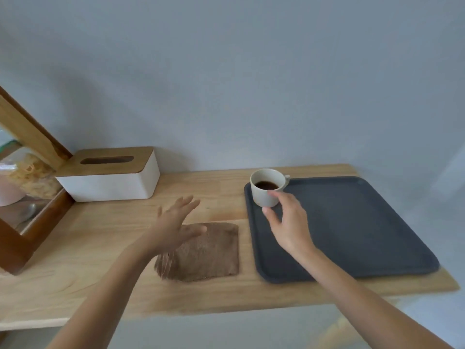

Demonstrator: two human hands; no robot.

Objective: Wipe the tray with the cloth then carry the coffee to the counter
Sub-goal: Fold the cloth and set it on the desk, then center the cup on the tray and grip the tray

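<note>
A dark grey tray (352, 222) lies on the right part of a wooden table (100, 248). A white cup of coffee (266, 187) stands upright in the tray's far left corner. My right hand (286, 222) is at the cup's near side, thumb and forefinger spread around its base and touching it. A folded brown cloth (211, 253) lies flat on the table just left of the tray. My left hand (176, 222) hovers over the cloth's far left corner, fingers spread, holding nothing.
A white tissue box with a wooden lid (110, 177) stands at the back left against the wall. A wooden-framed mirror (27, 187) leans at the far left. The table's front edge runs below the cloth.
</note>
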